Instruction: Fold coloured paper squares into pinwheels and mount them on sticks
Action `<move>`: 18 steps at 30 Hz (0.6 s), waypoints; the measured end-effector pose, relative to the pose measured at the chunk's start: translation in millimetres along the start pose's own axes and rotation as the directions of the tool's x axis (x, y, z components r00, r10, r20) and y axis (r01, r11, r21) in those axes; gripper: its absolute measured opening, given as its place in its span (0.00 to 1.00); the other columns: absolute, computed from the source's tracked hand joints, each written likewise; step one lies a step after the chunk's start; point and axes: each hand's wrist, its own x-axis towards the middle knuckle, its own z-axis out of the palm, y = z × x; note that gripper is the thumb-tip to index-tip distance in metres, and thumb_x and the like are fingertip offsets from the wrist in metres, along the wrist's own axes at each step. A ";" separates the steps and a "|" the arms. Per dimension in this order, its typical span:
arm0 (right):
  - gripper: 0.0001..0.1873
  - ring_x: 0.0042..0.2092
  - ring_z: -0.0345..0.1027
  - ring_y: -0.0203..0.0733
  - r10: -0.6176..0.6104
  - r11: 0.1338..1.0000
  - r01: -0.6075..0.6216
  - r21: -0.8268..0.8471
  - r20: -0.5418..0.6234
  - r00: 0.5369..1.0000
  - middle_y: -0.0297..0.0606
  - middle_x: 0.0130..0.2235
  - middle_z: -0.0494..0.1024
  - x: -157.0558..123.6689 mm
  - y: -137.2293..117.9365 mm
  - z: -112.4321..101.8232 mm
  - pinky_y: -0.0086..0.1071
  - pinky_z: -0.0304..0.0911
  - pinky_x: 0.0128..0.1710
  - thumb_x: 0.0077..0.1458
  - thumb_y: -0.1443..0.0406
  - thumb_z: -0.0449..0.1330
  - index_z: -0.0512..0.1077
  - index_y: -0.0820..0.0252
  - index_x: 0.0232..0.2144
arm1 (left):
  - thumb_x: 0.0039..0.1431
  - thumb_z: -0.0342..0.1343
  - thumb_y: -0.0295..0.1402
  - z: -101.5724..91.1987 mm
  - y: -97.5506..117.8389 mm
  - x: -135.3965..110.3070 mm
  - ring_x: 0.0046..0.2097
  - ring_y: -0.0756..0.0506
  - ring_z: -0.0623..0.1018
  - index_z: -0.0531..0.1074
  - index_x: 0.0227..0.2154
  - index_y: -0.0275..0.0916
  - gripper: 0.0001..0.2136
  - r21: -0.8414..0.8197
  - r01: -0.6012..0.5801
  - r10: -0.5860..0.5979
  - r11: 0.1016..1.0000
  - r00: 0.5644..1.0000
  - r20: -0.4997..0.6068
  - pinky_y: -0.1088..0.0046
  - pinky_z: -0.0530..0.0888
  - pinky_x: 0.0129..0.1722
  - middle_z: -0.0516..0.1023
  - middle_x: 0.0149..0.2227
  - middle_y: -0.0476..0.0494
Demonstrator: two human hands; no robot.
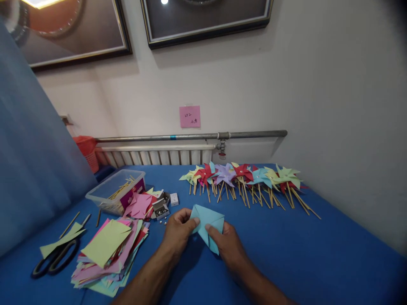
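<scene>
A light blue piece of paper (208, 220), with slits or creases running in from its corners, is held above the blue table. My left hand (181, 231) pinches its left edge, thumb on top. At its right side my right hand (227, 243) grips the sheet, the thumb lying on the paper and the other fingers behind it. Left of my hands lies a stack of coloured paper sheets (108, 250), a yellow one uppermost. Small boxes of metal pins (160, 209) stand just beyond my left hand, with a few pins loose beside them.
Finished paper pinwheels on sticks (225, 173) lie in a row at the back right. A clear plastic box (116, 190) holds sticks at the back left. Black-handled scissors (59, 256) lie at the left under paper scraps. Pink cut paper (140, 205) sits beside the box.
</scene>
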 end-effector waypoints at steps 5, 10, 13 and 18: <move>0.18 0.24 0.64 0.41 0.006 1.000 -0.006 -0.015 -0.009 1.000 0.35 0.25 0.78 11.0 19.9 -3.3 0.34 0.61 0.27 0.47 0.49 0.69 0.80 0.57 0.31 | 0.38 0.74 0.44 0.2 7.6 -1.8 0.23 0.53 0.66 0.76 0.24 0.37 0.18 0.071 -0.022 0.026 0.997 0.998 -0.049 0.77 0.60 0.25 0.73 0.21 0.53; 0.20 0.26 0.67 0.43 0.014 1.000 -0.014 -0.014 -0.005 1.000 0.37 0.27 0.81 13.7 26.9 -4.5 0.35 0.62 0.28 0.49 0.49 0.68 0.81 0.58 0.35 | 0.42 0.72 0.42 -1.5 5.6 -2.0 0.24 0.52 0.66 0.76 0.25 0.37 0.15 0.149 -0.097 0.110 0.984 0.990 -0.084 0.76 0.61 0.25 0.73 0.22 0.53; 0.18 0.28 0.69 0.44 0.036 0.999 -0.035 -0.012 0.009 0.999 0.38 0.28 0.82 9.2 18.0 -4.5 0.35 0.63 0.29 0.49 0.50 0.69 0.81 0.58 0.34 | 0.46 0.69 0.39 -2.2 4.7 -4.3 0.26 0.51 0.67 0.77 0.25 0.38 0.10 0.245 -0.163 0.192 0.956 0.976 -0.100 0.75 0.63 0.28 0.72 0.22 0.53; 0.16 0.29 0.69 0.44 0.011 1.000 -0.010 -0.023 0.026 1.000 0.36 0.28 0.81 3.5 7.6 -5.0 0.35 0.64 0.32 0.51 0.51 0.68 0.80 0.58 0.31 | 0.54 0.61 0.29 -2.5 6.2 -10.1 0.32 0.47 0.74 0.76 0.24 0.41 0.04 0.468 -0.371 0.425 0.802 0.905 -0.010 0.72 0.69 0.36 0.76 0.27 0.49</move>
